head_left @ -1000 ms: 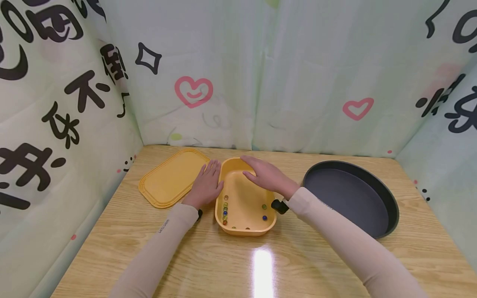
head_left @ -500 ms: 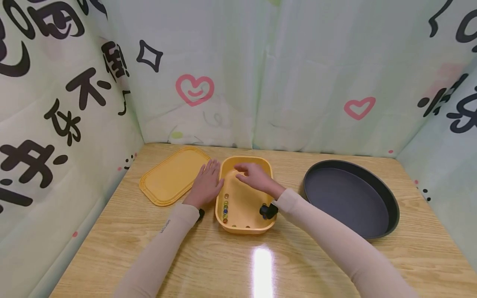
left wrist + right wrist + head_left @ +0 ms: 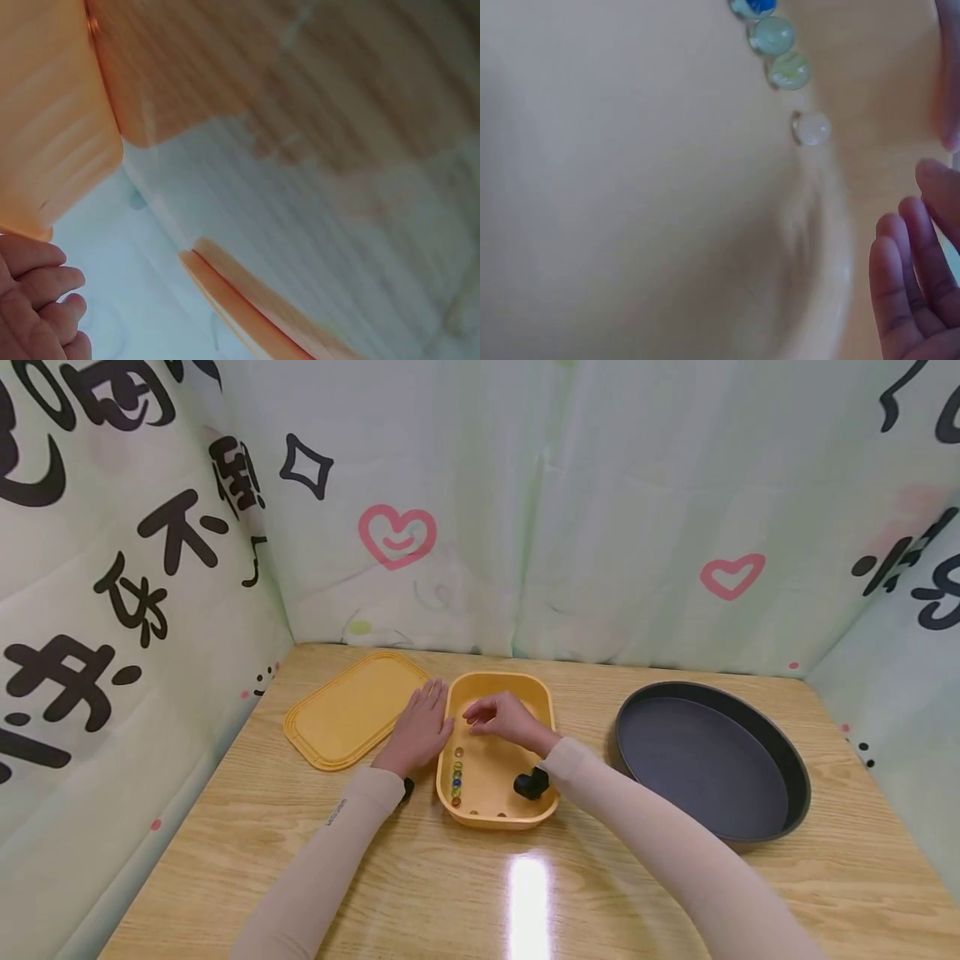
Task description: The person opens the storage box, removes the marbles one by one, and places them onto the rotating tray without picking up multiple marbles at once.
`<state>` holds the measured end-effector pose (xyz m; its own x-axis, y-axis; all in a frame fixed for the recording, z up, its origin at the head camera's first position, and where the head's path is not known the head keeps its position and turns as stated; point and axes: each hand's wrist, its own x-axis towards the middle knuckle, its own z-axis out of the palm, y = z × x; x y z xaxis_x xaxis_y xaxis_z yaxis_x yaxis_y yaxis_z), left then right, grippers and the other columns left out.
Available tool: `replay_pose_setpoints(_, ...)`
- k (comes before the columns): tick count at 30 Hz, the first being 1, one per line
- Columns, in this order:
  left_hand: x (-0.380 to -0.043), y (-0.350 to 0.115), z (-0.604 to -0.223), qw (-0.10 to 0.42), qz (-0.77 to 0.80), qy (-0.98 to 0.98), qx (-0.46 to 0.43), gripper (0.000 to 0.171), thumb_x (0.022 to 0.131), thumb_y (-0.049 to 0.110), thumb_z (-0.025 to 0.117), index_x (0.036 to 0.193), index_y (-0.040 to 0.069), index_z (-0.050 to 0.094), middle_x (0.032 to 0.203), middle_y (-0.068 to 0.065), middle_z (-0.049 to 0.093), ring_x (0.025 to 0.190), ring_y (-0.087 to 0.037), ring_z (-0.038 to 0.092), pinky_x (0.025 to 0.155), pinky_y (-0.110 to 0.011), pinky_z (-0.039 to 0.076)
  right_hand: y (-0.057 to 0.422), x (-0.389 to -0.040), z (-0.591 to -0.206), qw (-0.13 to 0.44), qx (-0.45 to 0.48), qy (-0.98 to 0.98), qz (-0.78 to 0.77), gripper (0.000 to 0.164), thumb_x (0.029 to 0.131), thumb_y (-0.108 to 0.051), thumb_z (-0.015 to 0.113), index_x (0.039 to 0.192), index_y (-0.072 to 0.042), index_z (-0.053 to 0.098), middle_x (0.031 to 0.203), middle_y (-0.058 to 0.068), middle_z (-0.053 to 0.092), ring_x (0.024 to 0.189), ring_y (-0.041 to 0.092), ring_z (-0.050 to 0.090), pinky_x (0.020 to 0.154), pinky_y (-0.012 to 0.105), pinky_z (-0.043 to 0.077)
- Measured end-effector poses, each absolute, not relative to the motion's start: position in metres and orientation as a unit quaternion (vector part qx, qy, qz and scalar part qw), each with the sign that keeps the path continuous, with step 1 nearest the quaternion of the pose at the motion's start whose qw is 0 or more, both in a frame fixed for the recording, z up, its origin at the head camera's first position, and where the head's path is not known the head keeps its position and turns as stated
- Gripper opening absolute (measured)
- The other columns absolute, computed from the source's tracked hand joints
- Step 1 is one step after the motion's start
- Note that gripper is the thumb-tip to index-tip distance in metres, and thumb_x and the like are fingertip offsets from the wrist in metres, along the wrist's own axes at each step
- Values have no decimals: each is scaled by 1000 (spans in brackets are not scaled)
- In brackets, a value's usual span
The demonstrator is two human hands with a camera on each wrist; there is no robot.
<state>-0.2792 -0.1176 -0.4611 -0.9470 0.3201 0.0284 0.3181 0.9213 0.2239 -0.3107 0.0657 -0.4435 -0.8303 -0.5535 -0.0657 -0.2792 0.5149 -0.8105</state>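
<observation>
A yellow-orange plastic box (image 3: 491,757) stands on the table, with several glass marbles (image 3: 457,782) lined up along its left inner wall. At the box's left rim rests my left hand (image 3: 422,728), fingers straight; in the left wrist view its fingertips (image 3: 51,286) show right beside the box's outer side. My right hand (image 3: 507,720) is over the far half of the box, fingers loosely bent and holding nothing. The right wrist view shows its fingers (image 3: 889,281) apart from a pale marble (image 3: 811,129) at the end of the row. The black wrist camera hides the box's near right corner.
A yellow lid (image 3: 352,710) lies left of the box, partly behind my left hand. On the right is a large round dark grey pan (image 3: 797,781). Patterned curtains (image 3: 600,527) enclose the wooden table (image 3: 585,893) at the back and sides.
My right hand has moved from the box's far right rim, left and toward me, over the box's inside, its fingers bending more. The left hand stays at the left rim.
</observation>
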Motion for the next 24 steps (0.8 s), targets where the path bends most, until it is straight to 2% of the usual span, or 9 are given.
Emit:
replay_pose_setpoints(4,-279,-118,-460,4,111,980,164,59,101,28,35,148,-3,18,156,-17,18,147,-28,13,121,-41,10,62,-312,-446,186,-245,848,-431,25,79,0,71,104,5,70,97,18,72,74,8,65,71,22,56)
replay_pose_setpoints(7,-280,-118,-460,0,115,979,165,59,101,28,36,148,-4,19,156,-18,19,147,-29,13,121,-42,11,59,-313,-446,201,-247,843,-433,23,79,2,71,102,5,71,93,18,72,70,4,63,69,20,56)
replay_pose_setpoints(24,-281,-118,-463,15,122,979,160,60,101,29,33,149,-3,16,157,-17,16,147,-27,10,121,-40,9,48,-323,-454,258,-273,840,-391,18,74,4,74,91,6,73,80,14,72,62,3,58,61,16,52)
